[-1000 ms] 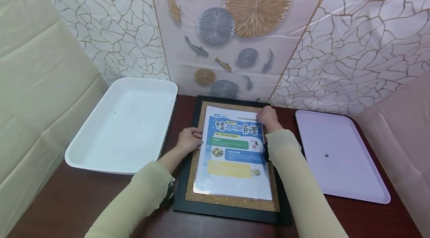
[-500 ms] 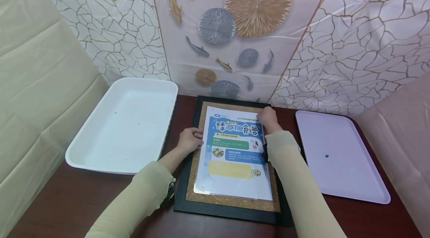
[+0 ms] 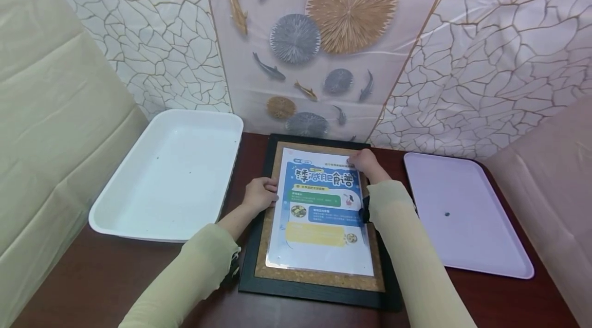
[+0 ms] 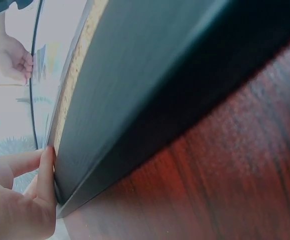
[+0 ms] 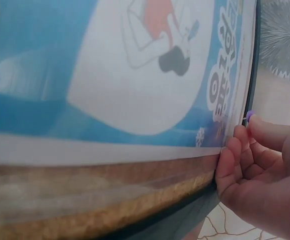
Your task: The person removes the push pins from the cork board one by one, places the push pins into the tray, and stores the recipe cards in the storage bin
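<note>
A laminated poster (image 3: 319, 260) with blue, green and yellow print lies on a black-framed corkboard (image 3: 319, 280). At the poster's upper right corner, my right hand (image 3: 368, 164) pinches a purple push pin (image 5: 250, 115) between thumb and fingers, its other fingers curled, as the right wrist view shows. The pin's tip is too small to tell whether it enters the cork. My left hand (image 3: 260, 194) rests on the board's left side, fingertips touching the poster's left edge. In the left wrist view, the left hand's fingers (image 4: 46, 175) lie fairly straight against the frame.
A deep white tray (image 3: 162, 204) stands left of the board. On the right lies a shallow lilac tray (image 3: 467, 189) with one small dark speck-like thing in it. Behind the dark wooden table (image 3: 92, 276) rises a patterned cloth backdrop (image 3: 296, 96).
The head view has shifted slightly. My right hand has crept a little left at the poster's corner; my left hand and the board stay in place.
</note>
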Tool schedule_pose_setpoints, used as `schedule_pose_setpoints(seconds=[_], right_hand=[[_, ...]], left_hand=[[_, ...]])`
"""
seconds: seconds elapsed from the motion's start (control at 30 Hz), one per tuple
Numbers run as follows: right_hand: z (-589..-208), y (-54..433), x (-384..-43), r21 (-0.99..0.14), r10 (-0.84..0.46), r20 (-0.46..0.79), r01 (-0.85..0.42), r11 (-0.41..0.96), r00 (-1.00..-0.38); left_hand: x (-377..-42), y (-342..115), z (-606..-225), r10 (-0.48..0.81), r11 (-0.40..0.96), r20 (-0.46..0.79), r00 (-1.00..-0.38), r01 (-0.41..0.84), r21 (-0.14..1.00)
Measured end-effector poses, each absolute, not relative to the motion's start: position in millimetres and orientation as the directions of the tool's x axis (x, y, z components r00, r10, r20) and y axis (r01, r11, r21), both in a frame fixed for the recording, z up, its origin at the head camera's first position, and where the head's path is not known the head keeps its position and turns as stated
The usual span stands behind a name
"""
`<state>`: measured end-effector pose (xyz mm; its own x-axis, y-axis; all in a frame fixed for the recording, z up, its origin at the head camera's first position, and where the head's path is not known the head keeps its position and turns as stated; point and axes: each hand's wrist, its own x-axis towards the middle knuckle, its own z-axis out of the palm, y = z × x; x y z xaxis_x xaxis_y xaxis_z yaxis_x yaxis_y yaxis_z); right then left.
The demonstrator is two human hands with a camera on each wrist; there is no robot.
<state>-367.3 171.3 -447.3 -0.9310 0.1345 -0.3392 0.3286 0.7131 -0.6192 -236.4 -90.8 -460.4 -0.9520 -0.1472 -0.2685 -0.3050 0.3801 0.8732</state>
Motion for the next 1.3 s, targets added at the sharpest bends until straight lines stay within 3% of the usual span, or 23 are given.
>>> schedule_pose_setpoints(seconds=[0.67,1.3], right_hand=[[-425,192,-329,-0.768,-0.006,-0.384,0.316,0.557,-0.923],[-404,229,-291,-0.739,-0.071,-0.35,0.229,0.634,-0.934]], left_hand=[[-233,-88,-460,-0.145,0.387,-0.267,-0.953,-0.303,0.871],[-234,-88,-463,-0.131,0.391,-0.268,-0.954,-0.298,0.871]])
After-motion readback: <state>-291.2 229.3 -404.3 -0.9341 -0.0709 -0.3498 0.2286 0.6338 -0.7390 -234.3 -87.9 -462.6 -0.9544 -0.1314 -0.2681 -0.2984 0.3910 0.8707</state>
